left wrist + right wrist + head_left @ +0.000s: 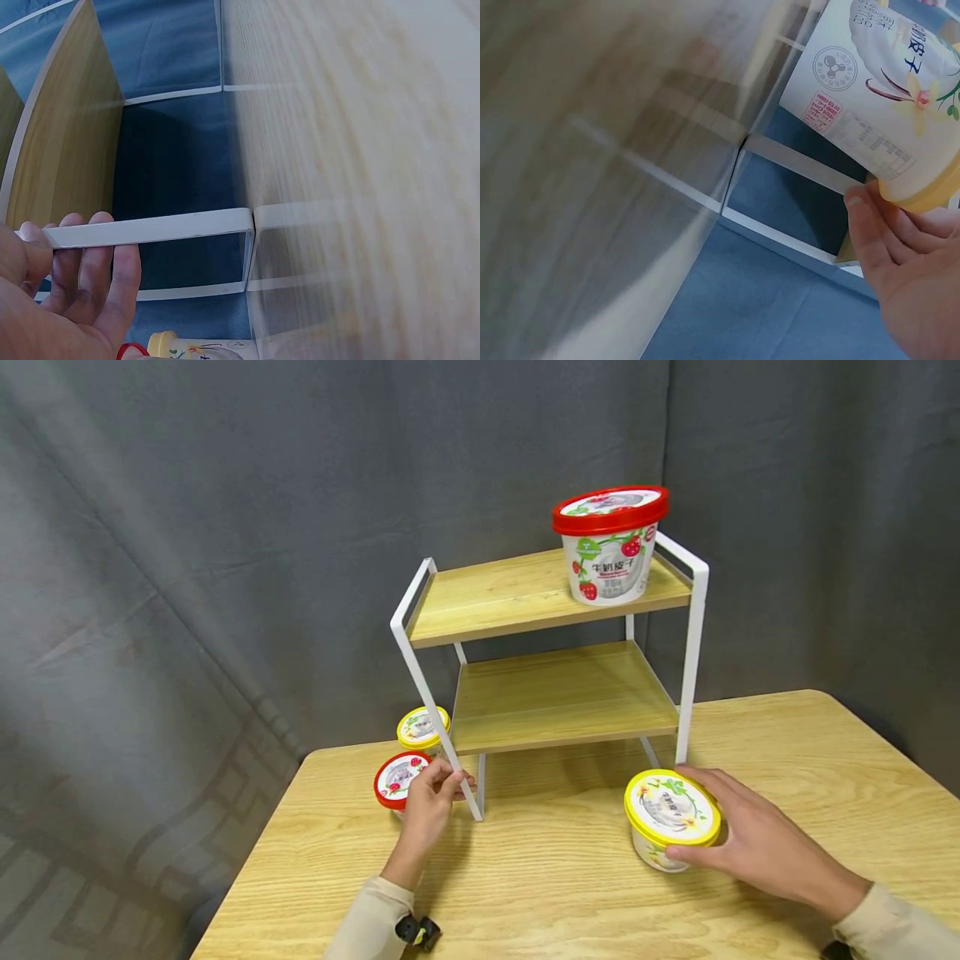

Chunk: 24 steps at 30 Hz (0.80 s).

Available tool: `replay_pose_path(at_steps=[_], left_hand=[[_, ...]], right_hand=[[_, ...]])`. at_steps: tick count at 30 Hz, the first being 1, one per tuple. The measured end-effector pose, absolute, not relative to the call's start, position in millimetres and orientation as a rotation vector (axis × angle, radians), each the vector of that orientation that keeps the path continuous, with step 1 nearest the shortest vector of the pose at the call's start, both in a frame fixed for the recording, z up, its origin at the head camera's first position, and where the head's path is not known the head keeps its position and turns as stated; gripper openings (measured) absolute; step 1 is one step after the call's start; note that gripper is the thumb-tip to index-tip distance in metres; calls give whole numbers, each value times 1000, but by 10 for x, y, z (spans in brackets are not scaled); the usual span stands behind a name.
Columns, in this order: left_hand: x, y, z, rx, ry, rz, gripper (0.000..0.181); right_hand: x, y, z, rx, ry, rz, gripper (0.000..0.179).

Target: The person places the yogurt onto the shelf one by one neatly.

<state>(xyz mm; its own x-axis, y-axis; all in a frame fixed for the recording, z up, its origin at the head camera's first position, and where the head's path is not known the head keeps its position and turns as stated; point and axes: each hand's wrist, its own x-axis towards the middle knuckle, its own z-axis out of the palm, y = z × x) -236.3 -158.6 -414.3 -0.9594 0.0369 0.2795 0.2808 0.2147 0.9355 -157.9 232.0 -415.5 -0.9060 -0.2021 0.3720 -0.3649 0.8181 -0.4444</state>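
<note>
My left hand [431,802] grips the lower front left leg of a two-tier shelf rack [555,697]. In the left wrist view, the thumb of that hand [82,292] lies on one side of the white metal leg [172,226] and the fingers on the other. At the front right, my right hand [765,843] holds a white tub with a yellow lid [671,810], thumb at the near side and fingers at the far side. The right wrist view shows the printed wall of this tub [885,90], with the fingertips of my right hand [907,255] at its lid rim.
A large red-lidded strawberry tub [611,547] stands on the right of the top board. Left of the rack, a smaller red-lidded tub [401,778] and another yellow-lidded tub [422,727] stand on the wooden table [555,885]. Grey cloth [262,527] hangs behind.
</note>
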Motion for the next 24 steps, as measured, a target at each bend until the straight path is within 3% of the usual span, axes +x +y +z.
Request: replay_pose_path(at_steps=[24], left_hand=[[-2363, -1584, -4135, -297, -2283, -1824, 13]], right_hand=[[-1588, 2233, -3781, 484, -2650, 808, 101]])
